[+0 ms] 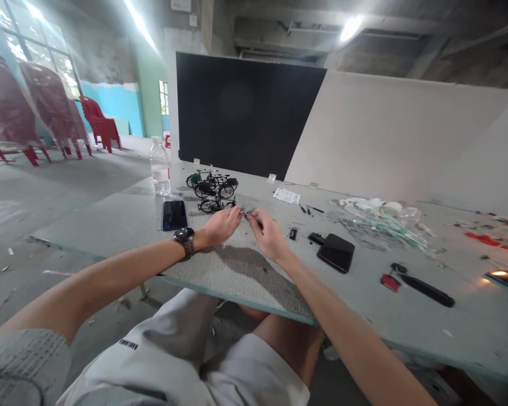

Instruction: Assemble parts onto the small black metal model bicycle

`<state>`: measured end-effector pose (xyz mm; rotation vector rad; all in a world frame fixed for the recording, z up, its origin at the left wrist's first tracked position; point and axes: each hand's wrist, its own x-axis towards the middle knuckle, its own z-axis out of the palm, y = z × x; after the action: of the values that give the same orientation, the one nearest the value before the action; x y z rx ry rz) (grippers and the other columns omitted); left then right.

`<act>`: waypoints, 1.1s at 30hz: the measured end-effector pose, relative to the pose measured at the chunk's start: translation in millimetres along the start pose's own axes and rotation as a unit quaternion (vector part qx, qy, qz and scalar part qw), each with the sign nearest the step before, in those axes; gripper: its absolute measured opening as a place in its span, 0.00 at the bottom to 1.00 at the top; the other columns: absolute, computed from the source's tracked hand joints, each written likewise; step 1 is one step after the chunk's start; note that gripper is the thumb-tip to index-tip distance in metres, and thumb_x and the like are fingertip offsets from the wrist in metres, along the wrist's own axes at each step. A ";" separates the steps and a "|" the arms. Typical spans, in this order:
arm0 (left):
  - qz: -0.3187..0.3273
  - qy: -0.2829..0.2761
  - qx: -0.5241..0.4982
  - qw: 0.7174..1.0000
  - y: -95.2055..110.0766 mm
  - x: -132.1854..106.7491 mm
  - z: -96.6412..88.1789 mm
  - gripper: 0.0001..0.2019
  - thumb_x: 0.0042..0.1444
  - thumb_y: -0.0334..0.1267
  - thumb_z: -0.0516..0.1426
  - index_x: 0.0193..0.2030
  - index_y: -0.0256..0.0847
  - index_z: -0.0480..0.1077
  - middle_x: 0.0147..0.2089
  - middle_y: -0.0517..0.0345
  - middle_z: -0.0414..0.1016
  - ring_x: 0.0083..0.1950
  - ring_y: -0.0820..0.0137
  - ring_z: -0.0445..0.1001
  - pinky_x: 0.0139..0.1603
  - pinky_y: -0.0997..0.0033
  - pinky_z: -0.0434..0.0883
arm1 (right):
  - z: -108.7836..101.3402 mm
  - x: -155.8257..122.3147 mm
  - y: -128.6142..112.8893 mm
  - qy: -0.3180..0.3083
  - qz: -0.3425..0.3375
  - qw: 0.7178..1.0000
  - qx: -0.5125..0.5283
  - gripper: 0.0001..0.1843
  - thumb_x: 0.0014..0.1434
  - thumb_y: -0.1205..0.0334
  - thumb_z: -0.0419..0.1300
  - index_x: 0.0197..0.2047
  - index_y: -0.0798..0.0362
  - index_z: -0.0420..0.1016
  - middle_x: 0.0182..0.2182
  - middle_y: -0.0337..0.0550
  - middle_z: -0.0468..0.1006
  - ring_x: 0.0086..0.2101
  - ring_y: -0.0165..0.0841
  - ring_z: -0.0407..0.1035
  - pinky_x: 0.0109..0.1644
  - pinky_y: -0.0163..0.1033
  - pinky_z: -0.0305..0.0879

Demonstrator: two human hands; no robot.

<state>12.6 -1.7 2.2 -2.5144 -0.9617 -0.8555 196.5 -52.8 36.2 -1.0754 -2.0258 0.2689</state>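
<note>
Fingers point(254, 213) of both your hands were pinched narrow on one small wiry part point(244, 211).
Your left hand point(220, 226), with one dark watch point(185, 241) at the wrist, and your right hand point(267, 234) held the part between them over the table point(118, 220), just beside the model bicycles point(215, 204): at least three, one green, others black, overlapping too much for a surer count. Also listed: one clear bottle point(160, 169), white-and-red label too small to read; one phone point(174, 215); one flat black device point(336, 252); one black-handled tool point(427, 290); one white sheet point(287, 195), print illegible; three slim black pieces point(302, 208) near it. Your shorts point(161, 338) bore one line of dark lettering point(128, 344), upside down and unreadable.
</note>
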 end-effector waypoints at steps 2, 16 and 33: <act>0.016 0.008 0.001 1.000 -2.0 0.1 0.8 0.14 0.71 0.31 0.42 0.53 0.30 0.66 0.45 0.40 0.75 0.45 0.61 0.78 0.47 0.62 0.73 | 0.8 1.4 0.7 -0.003 0.016 0.999 0.044 0.16 0.70 0.46 0.49 0.36 0.48 0.62 0.19 0.31 0.58 0.20 0.29 0.55 0.28 0.36 0.51; -0.022 -0.049 -0.023 0.998 -2.3 6.1 6.1 0.14 0.70 0.33 0.44 0.54 0.32 0.66 0.50 0.39 0.74 0.47 0.59 0.77 0.45 0.62 0.71 | 2.1 10.1 11.6 -0.026 0.077 0.993 0.088 0.14 0.67 0.47 0.51 0.36 0.48 0.63 0.19 0.32 0.62 0.20 0.30 0.57 0.27 0.35 0.51; -0.166 0.075 -0.476 0.861 -10.8 12.6 10.1 0.17 0.65 0.47 0.55 0.29 0.38 0.72 0.32 0.53 0.75 0.36 0.67 0.72 0.40 0.66 0.69 | -10.9 5.3 14.2 -0.086 0.000 0.937 -0.338 0.27 0.73 0.49 0.37 0.57 0.57 0.67 0.27 0.47 0.78 0.20 0.33 0.59 0.29 0.37 0.41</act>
<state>16.9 17.2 3.2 -2.9792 -1.1140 -2.0152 211.4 -41.9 39.0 -1.5004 -2.3438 -0.3840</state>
